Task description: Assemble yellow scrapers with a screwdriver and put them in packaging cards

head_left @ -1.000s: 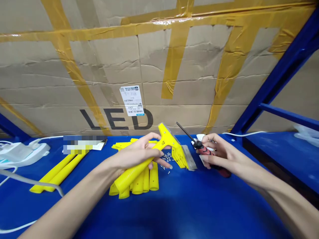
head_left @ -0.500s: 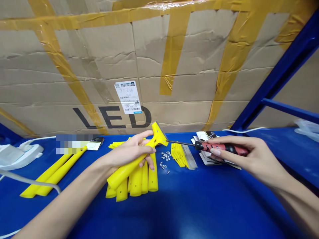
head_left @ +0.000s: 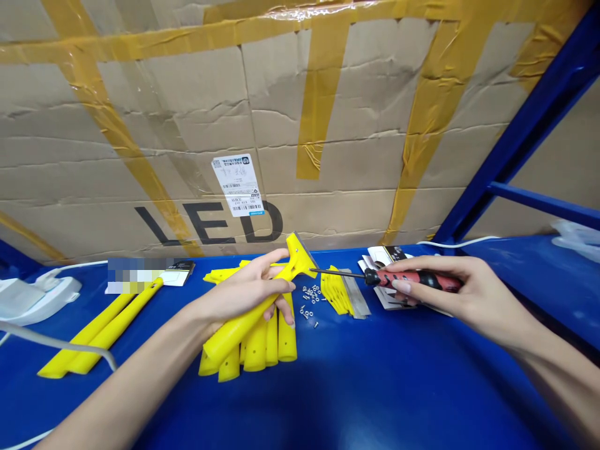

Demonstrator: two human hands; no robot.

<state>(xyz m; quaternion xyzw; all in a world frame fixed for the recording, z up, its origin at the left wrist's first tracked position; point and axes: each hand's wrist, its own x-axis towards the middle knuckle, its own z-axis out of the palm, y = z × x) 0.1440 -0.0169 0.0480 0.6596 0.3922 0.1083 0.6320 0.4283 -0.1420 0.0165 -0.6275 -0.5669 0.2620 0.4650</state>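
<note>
Two grips I view remotely: left hand [head_left: 248, 281] curled round yellow scraper [head_left: 234, 331], right hand [head_left: 471, 287] round screwdriver [head_left: 384, 275] (pointing at the scraper).

the scraper [head_left: 240, 324] mid-frame catches my eye, bright yellow all over its grip, same as the handles [head_left: 255, 353] beneath. right of centre, the screwdriver [head_left: 397, 277] is red broken up with black, its shaft [head_left: 337, 272] dark. deep blue tabletop [head_left: 356, 387] fills the bottom; up top, brown cardboard [head_left: 276, 137] is crossed by amber tape stripes [head_left: 323, 94].
</note>
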